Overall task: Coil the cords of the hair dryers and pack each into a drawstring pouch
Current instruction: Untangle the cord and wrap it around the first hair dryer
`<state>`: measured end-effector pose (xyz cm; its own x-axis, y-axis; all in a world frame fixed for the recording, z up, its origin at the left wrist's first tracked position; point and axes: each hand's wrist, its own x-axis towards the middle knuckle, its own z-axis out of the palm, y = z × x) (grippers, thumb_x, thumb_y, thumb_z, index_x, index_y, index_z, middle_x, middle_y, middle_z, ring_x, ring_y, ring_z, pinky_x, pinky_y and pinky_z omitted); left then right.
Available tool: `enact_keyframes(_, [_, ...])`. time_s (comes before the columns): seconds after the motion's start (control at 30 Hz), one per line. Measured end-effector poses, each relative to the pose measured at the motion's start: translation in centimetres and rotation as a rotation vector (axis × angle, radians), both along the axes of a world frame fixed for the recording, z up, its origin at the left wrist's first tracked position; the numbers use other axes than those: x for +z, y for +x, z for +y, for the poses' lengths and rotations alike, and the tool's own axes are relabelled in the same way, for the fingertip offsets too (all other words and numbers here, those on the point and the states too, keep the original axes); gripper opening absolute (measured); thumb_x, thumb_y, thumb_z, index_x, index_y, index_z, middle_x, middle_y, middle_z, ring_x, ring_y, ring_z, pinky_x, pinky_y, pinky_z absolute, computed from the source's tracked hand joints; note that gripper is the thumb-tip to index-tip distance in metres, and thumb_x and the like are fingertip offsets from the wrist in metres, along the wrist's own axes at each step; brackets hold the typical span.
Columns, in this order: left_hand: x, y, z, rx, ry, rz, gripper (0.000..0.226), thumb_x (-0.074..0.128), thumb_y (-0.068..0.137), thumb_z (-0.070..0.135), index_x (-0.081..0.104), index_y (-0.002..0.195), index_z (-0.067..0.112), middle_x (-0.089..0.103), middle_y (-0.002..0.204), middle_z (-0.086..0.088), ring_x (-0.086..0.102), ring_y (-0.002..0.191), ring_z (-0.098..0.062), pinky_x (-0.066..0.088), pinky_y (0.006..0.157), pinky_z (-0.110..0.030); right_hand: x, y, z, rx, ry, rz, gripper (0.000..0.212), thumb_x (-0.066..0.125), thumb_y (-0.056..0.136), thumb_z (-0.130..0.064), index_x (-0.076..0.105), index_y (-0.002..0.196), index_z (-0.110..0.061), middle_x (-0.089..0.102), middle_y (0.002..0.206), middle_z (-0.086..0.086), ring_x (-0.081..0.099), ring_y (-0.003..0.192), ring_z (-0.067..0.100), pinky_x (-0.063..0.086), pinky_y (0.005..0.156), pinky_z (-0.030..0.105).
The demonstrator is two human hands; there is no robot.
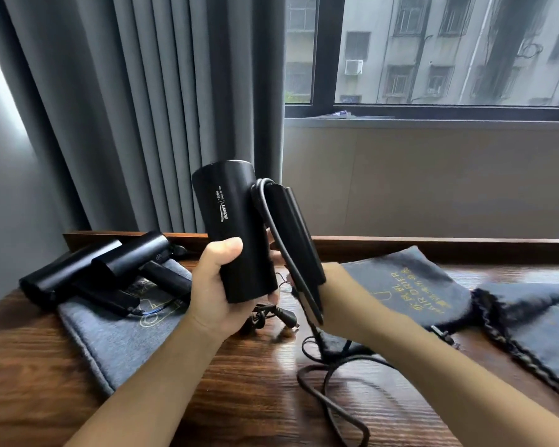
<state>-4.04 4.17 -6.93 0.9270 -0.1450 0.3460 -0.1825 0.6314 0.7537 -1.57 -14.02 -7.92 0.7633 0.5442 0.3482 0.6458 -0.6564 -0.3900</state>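
- Two matte black hair dryers (104, 269) lie on a grey felt pouch (117, 333), left of the hands.
- The left hand (220, 291) grips a smooth cylindrical hair dryer (233, 227) upright.
- The right hand (317, 285), largely hidden, holds its folded handle (299, 233), looped by cord (271, 221).
- More grey pouches (410, 285) lie on the wood-grain desk (239, 398), right of the hands.

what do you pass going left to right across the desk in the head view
two hair dryers on a grey pouch → left hand gripping the held dryer → right hand at its folded handle → lettered pouch → far-right pouch

A room indoors: grey curtains (126, 108), window (433, 50), wooden table (239, 382).
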Motion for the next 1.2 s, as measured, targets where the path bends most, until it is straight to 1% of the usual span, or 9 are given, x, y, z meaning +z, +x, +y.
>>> enact_keyframes(0.07, [0.3,-0.1,0.1,0.065,0.025,-0.015,0.034,0.076,0.065,0.034,0.078,0.092,0.014,0.071,0.083,-0.008,0.070,0.067,-0.025,0.051,0.045,-0.033,-0.9,-0.8,0.4,-0.013,0.047,0.060,0.023,0.053,0.099,-0.007,0.047,0.081,-0.020,0.046,0.067,-0.007,0.046,0.067,0.030,0.041,0.062,0.037])
enact_keyframes(0.23, [0.9,0.8,0.9,0.297,-0.001,0.080,0.052,0.071,0.064,0.038,0.068,0.104,0.005,0.068,0.085,-0.011,0.069,0.068,-0.030,0.052,0.049,-0.033,-1.6,-4.1,0.7,-0.017,0.099,0.154,0.011,0.044,0.106,-0.018,0.048,0.097,-0.021,0.060,0.079,0.002,0.053,0.069,0.027,0.046,0.065,0.049])
enact_keyframes(0.37, [0.6,1.1,1.2,0.389,-0.006,0.108,0.072,0.075,0.063,0.038,0.060,0.123,0.002,0.067,0.091,-0.011,0.070,0.073,-0.030,0.054,0.051,-0.034,-1.1,-5.1,-0.7,0.005,0.091,0.290,0.007,0.050,0.105,-0.021,0.051,0.108,-0.027,0.054,0.070,-0.012,0.047,0.060,0.010,0.040,0.058,0.031])
enact_keyframes(0.6, [1.8,2.0,3.7,0.515,-0.092,0.087,0.066,0.074,0.065,0.039,0.058,0.124,0.014,0.065,0.091,-0.005,0.072,0.075,-0.024,0.055,0.053,-0.032,2.0,-6.0,-4.4,0.116,0.220,0.953,0.019,0.047,0.110,-0.016,0.066,0.110,-0.016,0.050,0.058,-0.001,0.030,0.042,0.013,0.024,0.039,0.021])
enact_keyframes(0.67, [1.8,2.3,4.5,0.554,-0.094,0.088,0.058,0.071,0.072,0.037,0.058,0.124,0.015,0.066,0.087,-0.002,0.072,0.074,-0.020,0.056,0.054,-0.031,3.2,-6.7,-5.5,0.135,0.023,0.839,0.022,0.047,0.110,-0.025,0.068,0.103,-0.027,0.055,0.056,-0.005,0.037,0.046,0.013,0.034,0.044,0.027])
enact_keyframes(0.8, [1.6,2.9,5.2,0.629,-0.010,0.011,0.050,0.071,0.075,0.028,0.062,0.122,0.014,0.065,0.089,-0.001,0.069,0.077,-0.021,0.057,0.059,-0.036,4.7,-8.4,-6.8,-0.041,-0.292,0.182,0.021,0.046,0.103,-0.048,0.059,0.089,-0.038,0.065,0.076,-0.015,0.057,0.071,0.005,0.049,0.071,0.030])
enact_keyframes(0.93, [0.7,3.2,4.4,0.502,0.077,-0.076,0.052,0.073,0.072,0.022,0.062,0.120,0.004,0.065,0.096,-0.013,0.065,0.080,-0.031,0.060,0.061,-0.038,7.1,-9.7,-7.4,0.012,0.054,-0.241,0.021,0.053,0.095,-0.050,0.067,0.094,-0.035,0.056,0.063,-0.013,0.045,0.050,0.005,0.035,0.049,0.012])
enact_keyframes(1.03, [0.0,2.5,3.3,0.316,0.160,0.001,0.070,0.072,0.066,0.032,0.056,0.120,-0.009,0.064,0.090,-0.022,0.064,0.068,-0.035,0.051,0.047,-0.031,8.6,-8.3,-8.4,0.072,0.305,-0.427,0.018,0.055,0.099,-0.035,0.067,0.085,-0.030,0.060,0.072,-0.007,0.047,0.056,0.009,0.036,0.052,0.014])
enact_keyframes(1.2, [-0.7,1.6,2.5,-0.002,0.312,-0.039,0.062,0.080,0.062,0.033,0.061,0.107,-0.004,0.066,0.078,-0.024,0.069,0.063,-0.031,0.053,0.050,-0.032,10.6,-5.0,-8.9,-0.021,0.641,-0.504,0.029,0.047,0.107,-0.040,0.063,0.091,-0.020,0.054,0.066,0.007,0.041,0.053,0.022,0.033,0.050,0.029])
